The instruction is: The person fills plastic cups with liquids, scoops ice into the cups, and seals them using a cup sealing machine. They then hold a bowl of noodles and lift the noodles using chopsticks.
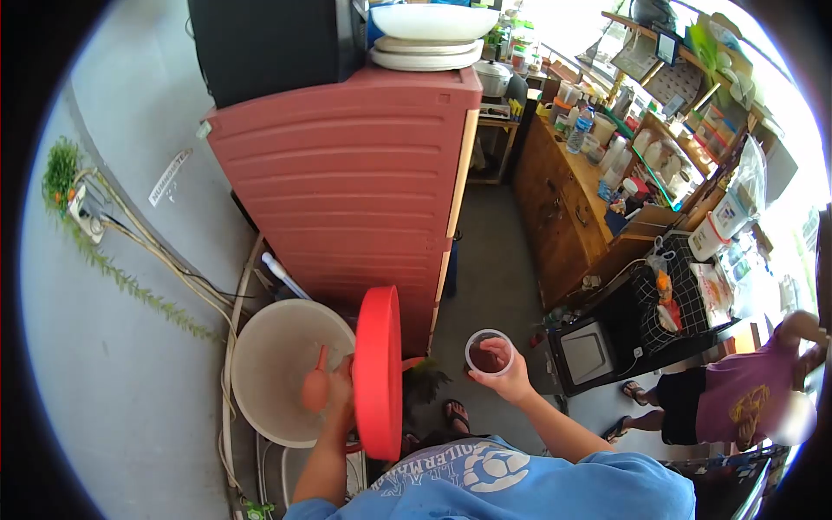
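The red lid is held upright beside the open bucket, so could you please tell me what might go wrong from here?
The left hand holds the red lid beside the open bucket; if its grip slips, the lid might knock the bucket's rim. The right hand holds the cup out over the floor, so a loose grip could drop it near the sandaled foot.

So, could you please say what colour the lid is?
The lid is red, best seen in the head view.

Reddish cabinet [347, 165], stacked pale dishes [429, 45] on top, black box [273, 48] alongside
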Demonstrator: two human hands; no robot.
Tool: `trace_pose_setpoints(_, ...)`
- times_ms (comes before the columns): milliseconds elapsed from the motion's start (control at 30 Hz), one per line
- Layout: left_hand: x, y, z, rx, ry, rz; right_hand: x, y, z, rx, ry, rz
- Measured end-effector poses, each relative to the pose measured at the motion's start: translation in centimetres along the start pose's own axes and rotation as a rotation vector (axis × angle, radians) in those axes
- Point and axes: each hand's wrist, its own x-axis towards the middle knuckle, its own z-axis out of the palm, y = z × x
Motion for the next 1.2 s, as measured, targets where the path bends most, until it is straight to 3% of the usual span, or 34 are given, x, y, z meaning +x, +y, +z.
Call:
trace_pose_setpoints(267,-1.5,-4.4,0.4,0.033,-0.045,-0.121,-2.8,-0.9,2.3,0.095,0.030,0.064)
trace_pose_setpoints(367,-0.5,-9.1,-0.6,0.075,-0.124,0.057,-4.0,0.0,2.5,0.027,0.076,0.062)
trace_pose_setpoints(433,2.2,-8.9,-4.2,0.225,-0.092,-0.382,-5.0,-0.1,2.4,0.037,0.085,0.087)
trace_pose_setpoints(500,3.8,-16.6,-4.4,0.610,-0.394,-0.634,-6.0,0.1,2.1,0.055,0.121,0.099)
trace_pose_setpoints(533,3.5,-19.9,-4.0,0.600,-0.401,-0.632,-6.4,-0.2,2.1,0.045,0.126,0.101)
trace_pose_setpoints(600,2.7,-25.7,-2.4,0.997,-0.720,0.047,-7.6,-1.1,2.1,0.030,0.159,0.152)
trace_pose_setpoints(633,2.5,-28.4,-1.0,0.983,-0.728,0.062,-8.1,-0.7,1.9,-0.003,0.177,0.118)
trace_pose_setpoints(700,2.1,-32.3,1.9,1.268,-0.780,0.601,-9.1,-1.1,2.1,-0.020,0.218,0.136)
trace_pose_setpoints(733,2.5,-32.9,2.6,1.246,-0.782,0.617,-9.4,-1.4,2.1,-0.024,0.234,0.147)
trace_pose_setpoints(800,3.5,-33.1,2.9,1.565,-0.820,0.929,-10.1,-1.5,2.0,-0.044,0.254,0.160)
trace_pose_setpoints(833,4.0,-33.5,3.2,1.546,-0.824,0.936,-10.4,-1.5,1.9,-0.054,0.251,0.167)
trace_pose_setpoints(900,4.9,-34.6,3.3,1.517,-1.066,0.744,-10.7,-1.9,2.4,-0.046,0.271,0.202)
trace_pose_setpoints(1033,4.2,-38.7,3.1,1.555,-1.018,0.663,-11.3,-0.2,1.5,-0.048,0.248,0.228)
trace_pose_setpoints(1100,3.7,-39.9,2.4,2.059,-1.183,0.832,-10.9,-0.1,1.9,-0.068,0.248,0.205)
trace_pose_setpoints(1133,4.0,-38.1,1.0,2.061,-1.196,0.835,-10.7,-0.2,2.1,-0.061,0.248,0.215)
trace_pose_setpoints(1200,5.5,-31.6,-3.3,1.390,-1.163,-0.432,-10.2,-0.4,2.5,-0.017,0.254,0.184)
